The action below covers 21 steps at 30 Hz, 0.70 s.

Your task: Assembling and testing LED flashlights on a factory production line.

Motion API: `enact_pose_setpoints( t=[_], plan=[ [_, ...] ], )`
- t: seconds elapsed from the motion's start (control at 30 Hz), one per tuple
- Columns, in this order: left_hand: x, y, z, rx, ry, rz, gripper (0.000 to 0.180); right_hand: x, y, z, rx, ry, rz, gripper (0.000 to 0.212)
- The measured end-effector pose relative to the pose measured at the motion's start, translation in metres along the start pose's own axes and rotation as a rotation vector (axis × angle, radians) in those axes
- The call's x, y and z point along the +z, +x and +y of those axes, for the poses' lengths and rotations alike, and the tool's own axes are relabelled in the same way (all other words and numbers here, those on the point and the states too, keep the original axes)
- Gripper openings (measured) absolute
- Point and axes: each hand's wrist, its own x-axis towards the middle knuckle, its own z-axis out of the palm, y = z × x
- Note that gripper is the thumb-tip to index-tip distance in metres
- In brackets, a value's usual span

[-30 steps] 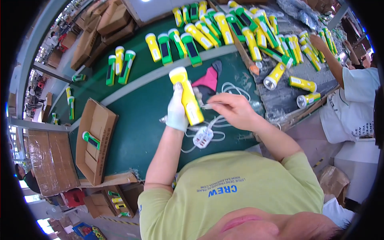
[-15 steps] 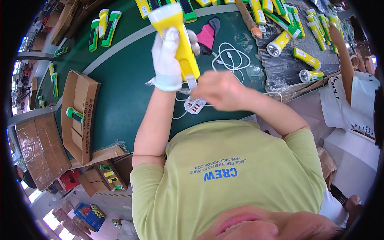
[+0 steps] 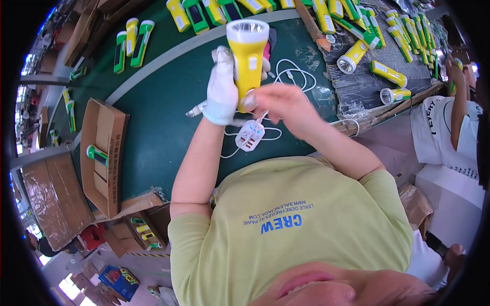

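A yellow flashlight [image 3: 248, 64] with a white head stands upright above the green table, its clear lens and white switch showing. My left hand [image 3: 222, 84], in a white glove, is wrapped round its body. My bare right hand [image 3: 278, 104] has its fingertips closed at the flashlight's lower end; some of its fingers are blurred. Just below the hands lies a white USB charging hub [image 3: 250, 135] with white cables. Behind the flashlight, a pink cloth piece [image 3: 266, 51] is mostly hidden.
Several yellow and green flashlights [image 3: 357, 55] lie at the far right and along the back. White cable loops [image 3: 301, 71] lie right of my hands. At left is a cardboard tray [image 3: 104, 153] with one flashlight [image 3: 97, 154]. A co-worker's hand [image 3: 456, 71] is at far right.
The flashlight has turned, so its switch and lens now show, and moved right. The silvery piece at its lower end is out of sight. My right hand has shifted up to that end.
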Motion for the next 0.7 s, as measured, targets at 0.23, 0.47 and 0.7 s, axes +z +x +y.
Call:
enact_pose_setpoints(
  t=[0.23,0.47,0.7],
  plan=[
    [0.004,-0.009,0.01,-0.227,-0.282,0.014,0.065,-0.018,0.015,-0.039,-0.384,-0.223,0.05,0.016],
    [0.009,-0.014,0.008,-0.283,-0.306,0.006,0.063,-0.01,0.016,-0.042,-0.561,-0.473,0.17,0.015],
    [0.011,-0.025,0.004,0.226,0.129,0.007,0.045,-0.009,0.015,-0.043,-0.944,-0.816,0.248,0.009]
  ],
)
